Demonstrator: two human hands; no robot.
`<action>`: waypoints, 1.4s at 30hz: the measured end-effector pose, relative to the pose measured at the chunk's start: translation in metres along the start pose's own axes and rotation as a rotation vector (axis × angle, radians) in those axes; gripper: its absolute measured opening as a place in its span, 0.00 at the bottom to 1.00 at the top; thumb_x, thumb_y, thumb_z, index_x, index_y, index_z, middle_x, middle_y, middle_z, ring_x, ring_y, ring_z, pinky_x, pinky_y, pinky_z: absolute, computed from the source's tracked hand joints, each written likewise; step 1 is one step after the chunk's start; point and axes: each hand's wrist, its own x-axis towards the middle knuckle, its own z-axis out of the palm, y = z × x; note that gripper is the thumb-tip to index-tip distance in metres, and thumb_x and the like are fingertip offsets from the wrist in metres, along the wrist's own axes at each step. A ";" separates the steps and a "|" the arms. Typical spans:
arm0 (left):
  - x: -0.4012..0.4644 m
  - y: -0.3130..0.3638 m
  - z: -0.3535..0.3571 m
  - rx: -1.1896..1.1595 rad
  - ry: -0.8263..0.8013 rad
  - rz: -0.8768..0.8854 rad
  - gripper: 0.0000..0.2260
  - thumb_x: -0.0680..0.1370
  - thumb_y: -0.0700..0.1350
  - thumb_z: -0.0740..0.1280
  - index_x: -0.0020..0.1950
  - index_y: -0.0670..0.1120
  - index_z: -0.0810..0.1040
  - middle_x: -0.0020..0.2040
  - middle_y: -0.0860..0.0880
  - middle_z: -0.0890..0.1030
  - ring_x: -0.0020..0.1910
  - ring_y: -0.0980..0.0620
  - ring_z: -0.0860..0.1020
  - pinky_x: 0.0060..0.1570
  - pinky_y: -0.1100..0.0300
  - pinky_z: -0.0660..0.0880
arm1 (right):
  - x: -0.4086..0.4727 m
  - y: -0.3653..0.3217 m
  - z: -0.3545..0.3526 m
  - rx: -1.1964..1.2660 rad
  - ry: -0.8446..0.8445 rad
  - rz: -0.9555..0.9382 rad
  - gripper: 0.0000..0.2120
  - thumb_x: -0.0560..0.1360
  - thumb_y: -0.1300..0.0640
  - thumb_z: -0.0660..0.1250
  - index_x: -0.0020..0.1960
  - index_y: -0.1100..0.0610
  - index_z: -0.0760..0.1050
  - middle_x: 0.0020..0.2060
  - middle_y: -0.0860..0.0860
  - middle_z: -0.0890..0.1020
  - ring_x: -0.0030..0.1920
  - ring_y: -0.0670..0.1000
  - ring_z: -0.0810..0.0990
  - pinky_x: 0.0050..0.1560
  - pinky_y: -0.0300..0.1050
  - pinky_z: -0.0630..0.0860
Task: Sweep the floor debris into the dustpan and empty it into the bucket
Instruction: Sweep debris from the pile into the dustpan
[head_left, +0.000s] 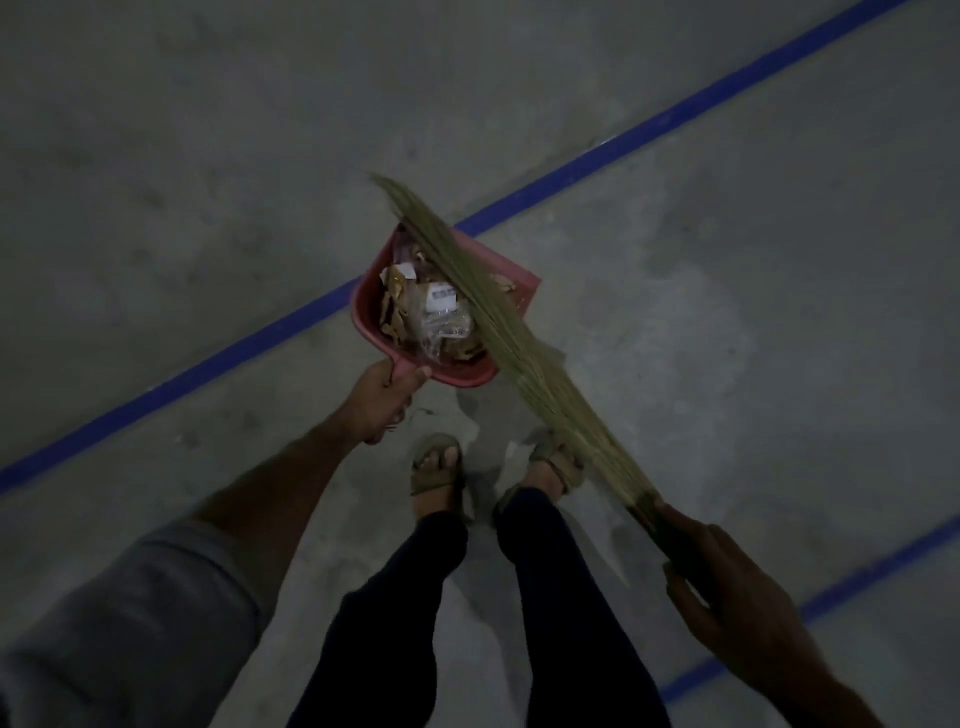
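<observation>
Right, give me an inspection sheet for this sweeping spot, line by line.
Surface: grey concrete floor with blue painted lines.
Job's things: red dustpan loaded with paper and plastic debris; grass broom lying across the pan's top. Bucket: nothing seen.
Clutter: nothing seen loose on the floor.
Hands: left hand grips the dustpan handle; right hand grips the broom's handle end.
Cables: nothing seen.
Surroundings: dim light; the person's sandalled feet stand just behind the pan.
</observation>
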 end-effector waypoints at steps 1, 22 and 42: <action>-0.026 0.019 0.001 -0.003 0.001 0.022 0.12 0.82 0.49 0.67 0.42 0.49 0.68 0.28 0.49 0.66 0.21 0.54 0.61 0.24 0.65 0.58 | -0.025 -0.013 -0.008 -0.012 0.028 0.010 0.35 0.77 0.50 0.69 0.77 0.36 0.57 0.52 0.42 0.76 0.41 0.43 0.77 0.36 0.37 0.77; -0.417 0.176 0.070 0.307 -0.135 0.390 0.16 0.83 0.50 0.66 0.40 0.48 0.64 0.29 0.47 0.63 0.17 0.58 0.59 0.19 0.69 0.56 | -0.384 -0.098 0.023 -0.036 0.503 0.242 0.31 0.79 0.33 0.39 0.76 0.45 0.58 0.53 0.50 0.76 0.35 0.49 0.77 0.31 0.47 0.77; -0.667 0.010 0.428 0.671 -0.742 0.533 0.17 0.83 0.50 0.65 0.38 0.47 0.65 0.26 0.51 0.63 0.18 0.57 0.60 0.18 0.67 0.58 | -0.746 0.007 0.200 0.318 0.918 0.752 0.35 0.75 0.50 0.71 0.78 0.44 0.60 0.47 0.47 0.74 0.31 0.44 0.70 0.28 0.39 0.70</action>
